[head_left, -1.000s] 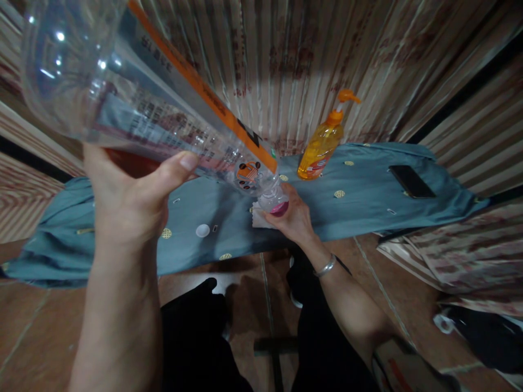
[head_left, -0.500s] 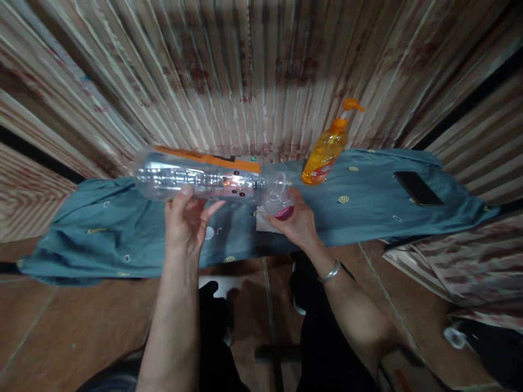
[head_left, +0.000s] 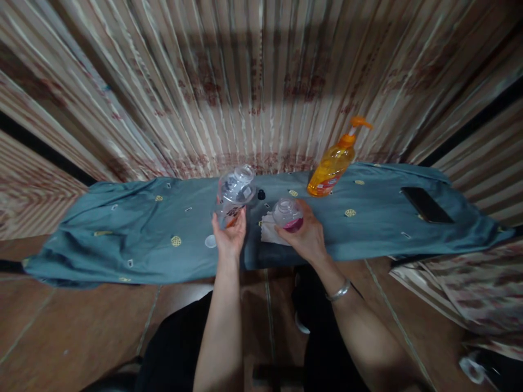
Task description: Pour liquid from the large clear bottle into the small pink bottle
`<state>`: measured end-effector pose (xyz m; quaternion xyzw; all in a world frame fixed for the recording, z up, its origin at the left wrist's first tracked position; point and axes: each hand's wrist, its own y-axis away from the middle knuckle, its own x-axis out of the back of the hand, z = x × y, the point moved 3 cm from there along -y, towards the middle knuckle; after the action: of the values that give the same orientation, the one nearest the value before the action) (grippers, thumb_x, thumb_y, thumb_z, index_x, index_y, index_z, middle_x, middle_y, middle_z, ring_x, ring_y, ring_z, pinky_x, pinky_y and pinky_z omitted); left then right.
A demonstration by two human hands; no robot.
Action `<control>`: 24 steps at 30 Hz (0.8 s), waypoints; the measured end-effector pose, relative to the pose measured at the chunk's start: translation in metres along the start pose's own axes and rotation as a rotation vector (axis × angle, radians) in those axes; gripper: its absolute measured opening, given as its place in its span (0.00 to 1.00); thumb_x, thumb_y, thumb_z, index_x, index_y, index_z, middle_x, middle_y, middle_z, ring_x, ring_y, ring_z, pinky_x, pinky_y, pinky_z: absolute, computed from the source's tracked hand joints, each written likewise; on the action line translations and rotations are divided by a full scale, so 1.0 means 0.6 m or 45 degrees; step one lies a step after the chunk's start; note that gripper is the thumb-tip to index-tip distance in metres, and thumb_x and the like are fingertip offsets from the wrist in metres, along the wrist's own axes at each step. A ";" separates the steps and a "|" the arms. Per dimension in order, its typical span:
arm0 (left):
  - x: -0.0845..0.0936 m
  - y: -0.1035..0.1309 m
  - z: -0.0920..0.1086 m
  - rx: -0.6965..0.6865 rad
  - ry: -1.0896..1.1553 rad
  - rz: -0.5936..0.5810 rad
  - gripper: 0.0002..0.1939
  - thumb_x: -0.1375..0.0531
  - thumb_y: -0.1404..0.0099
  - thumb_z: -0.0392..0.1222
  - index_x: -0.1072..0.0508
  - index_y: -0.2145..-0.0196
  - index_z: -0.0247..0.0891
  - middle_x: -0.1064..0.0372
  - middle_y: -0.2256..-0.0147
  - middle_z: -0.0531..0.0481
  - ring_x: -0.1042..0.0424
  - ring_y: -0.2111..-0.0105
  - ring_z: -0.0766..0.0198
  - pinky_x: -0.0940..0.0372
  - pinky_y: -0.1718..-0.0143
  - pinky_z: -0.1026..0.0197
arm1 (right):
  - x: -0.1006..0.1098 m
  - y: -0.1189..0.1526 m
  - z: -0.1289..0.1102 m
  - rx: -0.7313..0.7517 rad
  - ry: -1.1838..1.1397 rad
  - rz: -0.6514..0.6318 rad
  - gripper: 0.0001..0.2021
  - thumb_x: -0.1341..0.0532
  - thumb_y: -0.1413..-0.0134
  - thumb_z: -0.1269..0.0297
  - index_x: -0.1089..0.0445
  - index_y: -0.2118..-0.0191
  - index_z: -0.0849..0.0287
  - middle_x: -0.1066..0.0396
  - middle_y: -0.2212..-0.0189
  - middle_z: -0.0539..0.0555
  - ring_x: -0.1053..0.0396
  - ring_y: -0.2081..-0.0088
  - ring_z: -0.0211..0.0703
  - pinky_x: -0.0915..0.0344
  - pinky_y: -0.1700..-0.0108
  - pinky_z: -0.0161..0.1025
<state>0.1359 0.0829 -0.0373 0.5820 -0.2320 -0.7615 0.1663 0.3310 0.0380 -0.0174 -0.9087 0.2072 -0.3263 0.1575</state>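
My left hand (head_left: pixel 231 237) is wrapped around a large clear plastic bottle (head_left: pixel 236 188), which now stands nearly upright with its uncapped mouth tipped slightly toward the upper right. Part of its orange label shows near my fingers. To the right, my right hand (head_left: pixel 308 231) grips a small clear bottle (head_left: pixel 287 209) with pink in its lower part and an open mouth facing up. Under the small bottle lies a pale cloth (head_left: pixel 270 228). Between the two bottles sits a small black cap (head_left: pixel 261 194). A round whitish disc (head_left: pixel 210 241) rests just left of my left hand.
An orange pump bottle (head_left: pixel 332 166) stands at the back right of the teal cloth-covered table (head_left: pixel 143 234). Farther right lies a black phone (head_left: pixel 427 205). Striped curtains (head_left: pixel 229 81) hang behind the table, and black bars slope along both sides.
The large bottle was lying sideways with its mouth at the small bottle; it has swung upright and away to the left. The small bottle stayed in my right hand.
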 end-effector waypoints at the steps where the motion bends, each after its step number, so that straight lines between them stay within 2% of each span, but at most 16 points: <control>1: 0.002 -0.009 -0.003 0.013 0.046 -0.024 0.32 0.49 0.29 0.57 0.35 0.41 0.26 0.24 0.57 0.33 0.19 0.56 0.55 0.22 0.67 0.64 | 0.000 0.000 0.001 -0.001 0.006 0.002 0.39 0.28 0.60 0.49 0.34 0.42 0.61 0.24 0.46 0.66 0.24 0.46 0.63 0.27 0.44 0.58; 4: 0.004 -0.031 -0.004 0.032 0.164 -0.081 0.35 0.51 0.28 0.59 0.37 0.39 0.22 0.24 0.58 0.32 0.19 0.57 0.56 0.22 0.68 0.66 | 0.000 0.000 0.004 -0.032 0.035 0.008 0.40 0.28 0.61 0.49 0.34 0.41 0.62 0.25 0.46 0.67 0.24 0.47 0.65 0.27 0.45 0.59; 8: 0.001 -0.046 0.004 0.048 0.273 -0.143 0.36 0.53 0.28 0.60 0.38 0.38 0.25 0.24 0.58 0.34 0.19 0.57 0.57 0.23 0.70 0.67 | 0.003 -0.002 0.009 -0.051 0.062 0.034 0.39 0.29 0.61 0.47 0.33 0.42 0.61 0.24 0.47 0.65 0.23 0.48 0.64 0.26 0.47 0.58; 15: 0.005 -0.049 0.008 0.082 0.331 -0.167 0.37 0.50 0.30 0.62 0.43 0.34 0.33 0.25 0.56 0.34 0.19 0.58 0.56 0.23 0.73 0.64 | 0.010 -0.004 0.018 -0.059 0.039 0.059 0.38 0.29 0.60 0.44 0.32 0.44 0.59 0.21 0.52 0.62 0.21 0.53 0.60 0.24 0.52 0.53; 19: 0.010 -0.050 0.010 0.085 0.320 -0.159 0.39 0.52 0.30 0.65 0.44 0.33 0.33 0.26 0.55 0.34 0.19 0.58 0.57 0.24 0.74 0.66 | 0.012 -0.004 0.018 -0.038 0.021 0.085 0.38 0.30 0.59 0.44 0.33 0.43 0.59 0.21 0.51 0.63 0.21 0.52 0.59 0.24 0.51 0.53; 24: 0.013 -0.050 0.013 0.069 0.277 -0.147 0.35 0.49 0.29 0.60 0.44 0.33 0.37 0.25 0.54 0.36 0.19 0.59 0.58 0.24 0.75 0.65 | 0.013 -0.006 0.018 -0.095 -0.005 0.071 0.40 0.29 0.62 0.45 0.33 0.43 0.61 0.22 0.49 0.64 0.23 0.50 0.62 0.26 0.48 0.55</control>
<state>0.1268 0.1052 -0.0584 0.6778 -0.1990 -0.6957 0.1307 0.3443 0.0389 -0.0197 -0.9085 0.2440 -0.3121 0.1330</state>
